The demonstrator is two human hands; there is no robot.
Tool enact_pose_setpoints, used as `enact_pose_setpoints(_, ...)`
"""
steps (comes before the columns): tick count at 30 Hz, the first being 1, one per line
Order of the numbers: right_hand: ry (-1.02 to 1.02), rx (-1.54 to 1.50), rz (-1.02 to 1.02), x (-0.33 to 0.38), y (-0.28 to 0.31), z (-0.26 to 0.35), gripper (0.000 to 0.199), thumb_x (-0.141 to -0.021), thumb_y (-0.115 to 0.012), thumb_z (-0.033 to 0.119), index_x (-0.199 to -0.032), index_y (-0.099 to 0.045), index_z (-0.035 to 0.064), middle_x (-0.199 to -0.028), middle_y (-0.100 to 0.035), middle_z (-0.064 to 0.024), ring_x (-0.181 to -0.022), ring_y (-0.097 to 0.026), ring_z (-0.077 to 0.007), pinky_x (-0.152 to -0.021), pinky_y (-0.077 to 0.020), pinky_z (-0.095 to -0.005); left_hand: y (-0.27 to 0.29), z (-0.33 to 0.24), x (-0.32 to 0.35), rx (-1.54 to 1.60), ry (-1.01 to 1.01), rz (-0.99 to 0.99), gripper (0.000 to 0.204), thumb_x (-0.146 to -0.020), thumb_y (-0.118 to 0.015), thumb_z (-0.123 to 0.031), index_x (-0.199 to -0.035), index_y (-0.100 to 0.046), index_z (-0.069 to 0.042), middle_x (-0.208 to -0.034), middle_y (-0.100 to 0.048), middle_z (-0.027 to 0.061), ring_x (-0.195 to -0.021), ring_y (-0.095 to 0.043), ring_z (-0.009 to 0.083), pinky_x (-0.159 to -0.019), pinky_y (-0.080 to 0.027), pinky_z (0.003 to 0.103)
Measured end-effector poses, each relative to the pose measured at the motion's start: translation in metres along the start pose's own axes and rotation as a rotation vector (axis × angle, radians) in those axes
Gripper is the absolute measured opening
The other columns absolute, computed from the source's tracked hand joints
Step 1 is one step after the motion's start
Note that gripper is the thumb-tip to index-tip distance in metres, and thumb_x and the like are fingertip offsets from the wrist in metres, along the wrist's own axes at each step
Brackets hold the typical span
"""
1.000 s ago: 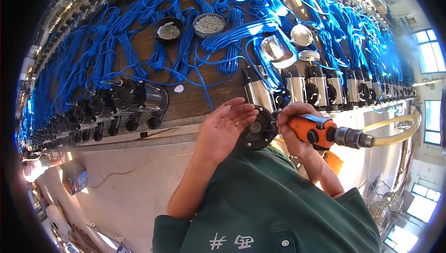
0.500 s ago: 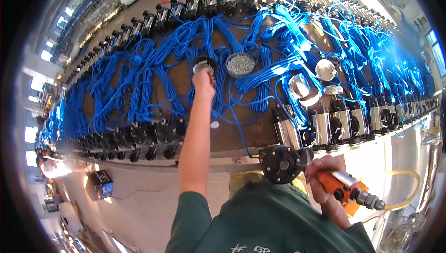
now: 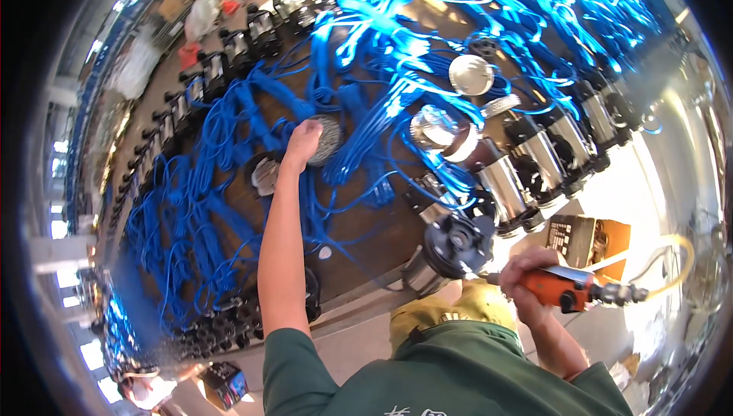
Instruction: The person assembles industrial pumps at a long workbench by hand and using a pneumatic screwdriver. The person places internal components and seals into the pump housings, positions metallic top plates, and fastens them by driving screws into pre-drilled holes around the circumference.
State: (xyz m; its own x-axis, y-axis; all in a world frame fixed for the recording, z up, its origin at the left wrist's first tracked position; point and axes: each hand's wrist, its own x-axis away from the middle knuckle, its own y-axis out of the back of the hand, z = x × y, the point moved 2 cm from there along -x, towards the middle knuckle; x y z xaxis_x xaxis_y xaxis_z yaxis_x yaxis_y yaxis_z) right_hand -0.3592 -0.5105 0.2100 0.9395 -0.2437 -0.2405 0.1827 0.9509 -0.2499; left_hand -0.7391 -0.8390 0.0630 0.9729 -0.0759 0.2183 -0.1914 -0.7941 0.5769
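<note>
My left hand (image 3: 304, 144) reaches over the table to a round bowl (image 3: 339, 141) full of small grey pieces, too small to name. Its fingers are closed at the bowl's near edge, and whatever they hold is hidden. Beside it sits a dark bowl (image 3: 255, 162) with lighter small parts. Low on the right, my right hand (image 3: 525, 278) grips an orange air screwdriver (image 3: 561, 288) with a yellow hose (image 3: 682, 282). The tool's front end points at a black-topped pump (image 3: 456, 244) standing near my body at the table edge.
Bundles of blue cable (image 3: 382, 107) cover much of the brown table (image 3: 366, 244). Steel-bodied pumps (image 3: 500, 183) line both long edges. Loose round metal covers (image 3: 471, 75) lie right of centre. A cardboard box (image 3: 573, 240) stands beyond the table, and another person (image 3: 149, 389) is far lower left.
My left hand has gone from the dark bowl to the neighbouring bowl of grey pieces. The view has turned, and the pump near me looks more tilted. My right hand still grips the air screwdriver.
</note>
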Motion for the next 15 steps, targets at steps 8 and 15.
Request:
enact_pose_setpoints(8, -0.302, -0.048, -0.200, 0.016, 0.031, -0.021, 0.038, -0.064, -0.053, -0.011, -0.099, -0.045, 0.0033, -0.075, -0.051, -0.0106, -0.059, -0.053, -0.0181, -0.054, -0.0478, -0.0302, -0.124, -0.109, 0.195, -0.151, -0.461, 0.176, 0.077, -0.079, -0.073, -0.040, -0.131, -0.039, 0.006, -0.128, -0.050, 0.0241, -0.122, -0.044, 0.0369, -0.106, -0.030, 0.044)
enact_pose_setpoints(15, -0.372, -0.334, -0.385, 0.013, 0.059, -0.007, 0.039, -0.067, -0.049, 0.001, -0.106, -0.045, 0.0018, -0.079, -0.048, -0.0097, -0.054, -0.046, -0.0153, -0.056, -0.0439, -0.0305, -0.120, -0.108, 0.177, -0.687, -0.166, 0.872, 0.100, -0.055, -0.079, -0.061, -0.131, -0.048, -0.005, -0.123, -0.058, 0.0185, -0.113, -0.056, 0.0297, -0.096, -0.043, 0.036)
